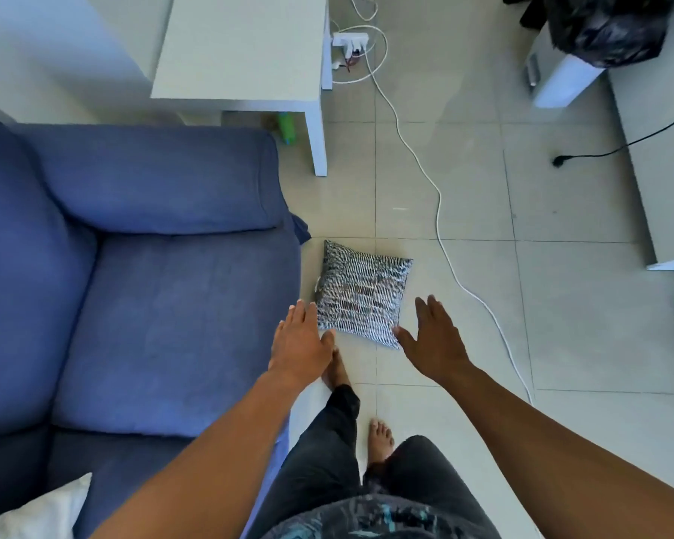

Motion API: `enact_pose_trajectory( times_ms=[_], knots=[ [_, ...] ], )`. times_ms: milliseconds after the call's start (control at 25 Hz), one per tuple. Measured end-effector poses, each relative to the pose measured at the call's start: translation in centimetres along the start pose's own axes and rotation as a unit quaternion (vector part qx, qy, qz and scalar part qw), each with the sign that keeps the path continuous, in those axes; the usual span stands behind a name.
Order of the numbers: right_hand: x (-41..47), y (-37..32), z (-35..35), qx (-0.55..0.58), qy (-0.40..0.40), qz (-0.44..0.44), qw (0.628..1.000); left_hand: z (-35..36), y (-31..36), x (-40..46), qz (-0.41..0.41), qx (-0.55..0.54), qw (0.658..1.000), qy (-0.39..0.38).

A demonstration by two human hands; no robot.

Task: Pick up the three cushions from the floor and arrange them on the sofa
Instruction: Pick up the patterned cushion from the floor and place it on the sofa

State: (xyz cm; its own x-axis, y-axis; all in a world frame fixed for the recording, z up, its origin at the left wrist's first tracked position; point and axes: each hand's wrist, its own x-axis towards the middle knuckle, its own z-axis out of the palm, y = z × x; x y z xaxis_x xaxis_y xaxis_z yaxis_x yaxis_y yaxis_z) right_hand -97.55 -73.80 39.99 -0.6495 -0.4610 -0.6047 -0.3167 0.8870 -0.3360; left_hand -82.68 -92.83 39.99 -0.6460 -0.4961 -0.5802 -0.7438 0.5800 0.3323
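I've got both palms spread, empty: left hand (302, 340) and right hand (434, 336) flanking the black-and-white woven cushion (362, 291) lying on the tiled floor (561, 324) beside the blue sofa (152, 285).

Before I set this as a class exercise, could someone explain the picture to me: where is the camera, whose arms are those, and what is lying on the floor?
The camera sits on a person's head and looks forward and down, so the bare arms reaching out from the bottom edge are the wearer's own. The left hand and right hand are both open and empty, spread on either side of a square black-and-white woven cushion that lies flat on the pale tiled floor. Neither hand grips it yet. To the left stands a blue fabric sofa with a white cushion at its near corner. Beyond are a white side table and a long white cable trailing across the tiles.
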Motion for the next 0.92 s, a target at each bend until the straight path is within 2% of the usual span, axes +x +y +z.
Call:
enact_pose_trajectory(
  times_ms=[200,360,680,920],
  knots=[
    [8.4,0.4,0.4,0.042,-0.025,0.023,0.999,-0.4,0.5,8.0,-0.006,0.024,0.999,-0.047],
    [16.4,2.6,4.0,0.089,-0.053,0.045,0.994,2.4,0.7,15.4,-0.033,-0.001,0.996,-0.077],
    [34.4,12.0,17.5,0.096,-0.076,0.08,0.989,17.5,-4.2,35.1,-0.141,-0.044,0.984,-0.097],
    [45.0,17.6,27.4,0.104,-0.091,0.107,0.985,27.9,-9.2,45.8,-0.216,-0.112,0.967,-0.074]
  ],
)
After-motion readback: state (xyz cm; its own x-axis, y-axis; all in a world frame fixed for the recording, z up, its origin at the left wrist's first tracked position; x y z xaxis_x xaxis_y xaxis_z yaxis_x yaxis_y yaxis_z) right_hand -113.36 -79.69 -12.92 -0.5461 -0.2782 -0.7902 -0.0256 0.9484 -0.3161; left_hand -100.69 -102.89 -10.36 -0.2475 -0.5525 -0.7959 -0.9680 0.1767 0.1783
